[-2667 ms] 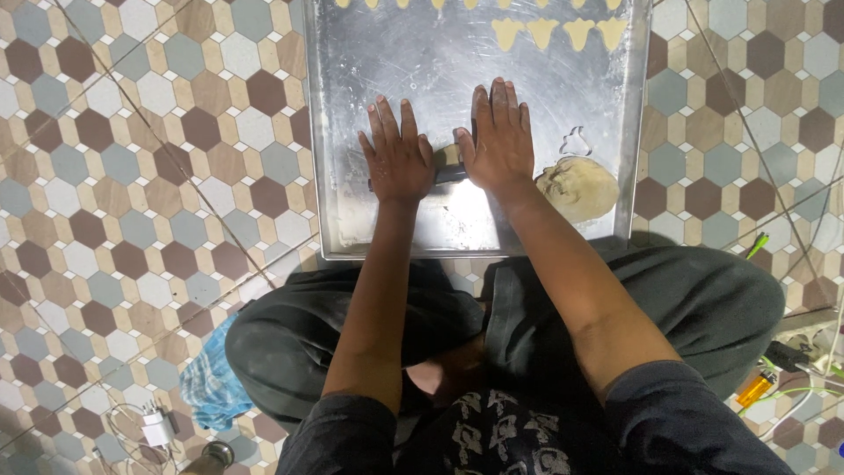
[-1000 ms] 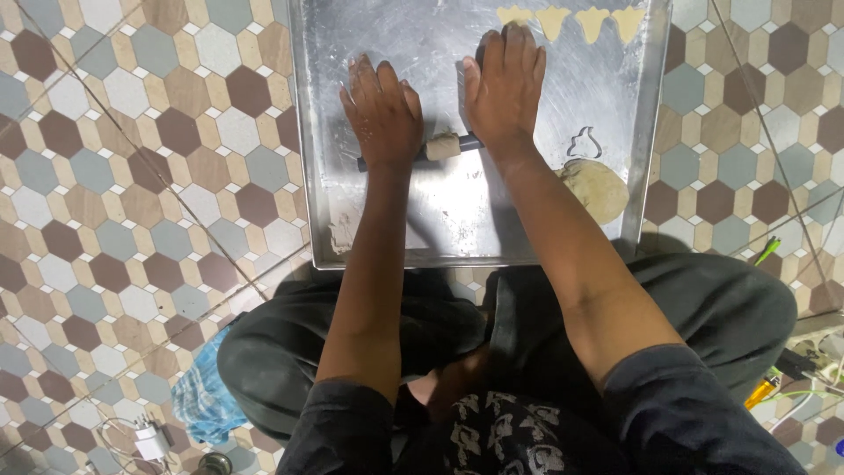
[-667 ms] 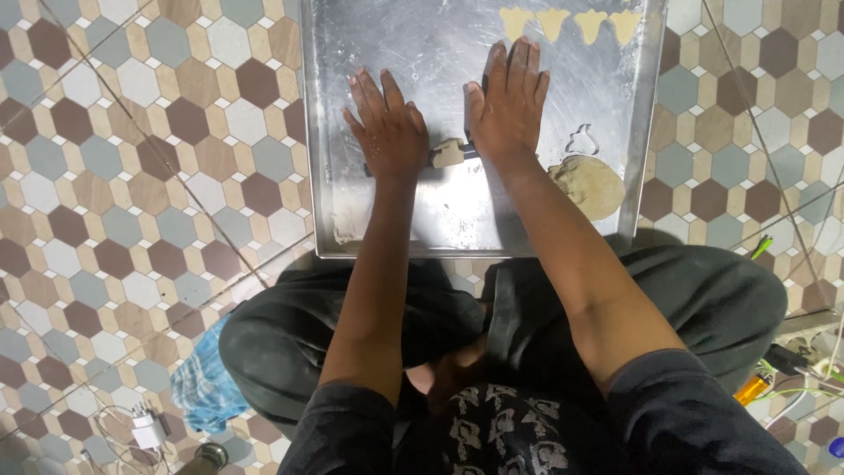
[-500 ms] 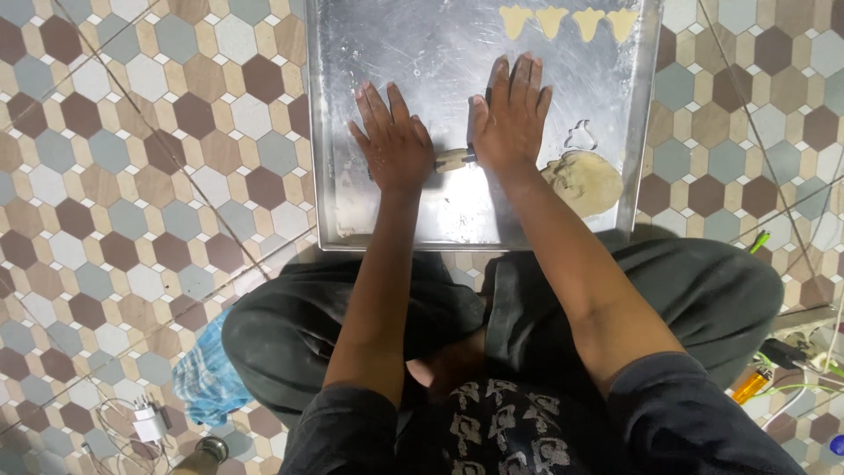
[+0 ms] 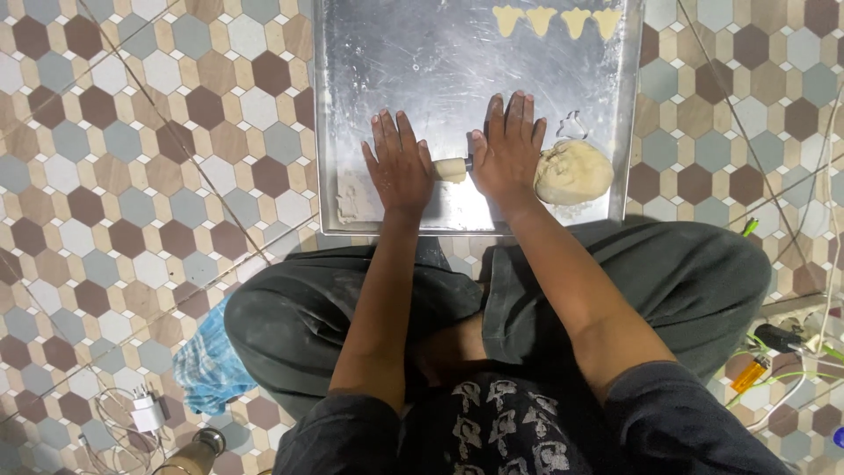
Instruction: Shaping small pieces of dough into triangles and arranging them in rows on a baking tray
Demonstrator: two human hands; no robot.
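Observation:
I sit cross-legged on a tiled floor in front of a large metal tray [image 5: 404, 53]. Both palms press flat on a thin roll of pale dough [image 5: 451, 168] lying across the tray's near part; only its middle shows between the hands. My left hand [image 5: 400, 164] covers its left end, my right hand [image 5: 508, 151] its right end, fingers spread and pointing away from me. A lump of dough [image 5: 573, 172] rests just right of my right hand, with a metal cookie cutter [image 5: 572, 125] behind it.
Several cut dough shapes [image 5: 556, 19] line the tray's far right edge. A floury smear [image 5: 352, 198] marks the near left corner. On the floor: a blue cloth [image 5: 204, 362], a white charger with cable [image 5: 145, 410], an orange lighter [image 5: 750, 376] and wires at right.
Both hands have slid back toward me over the dough roll after reaching farther up the tray a second ago. The dough lump and cutter stay put.

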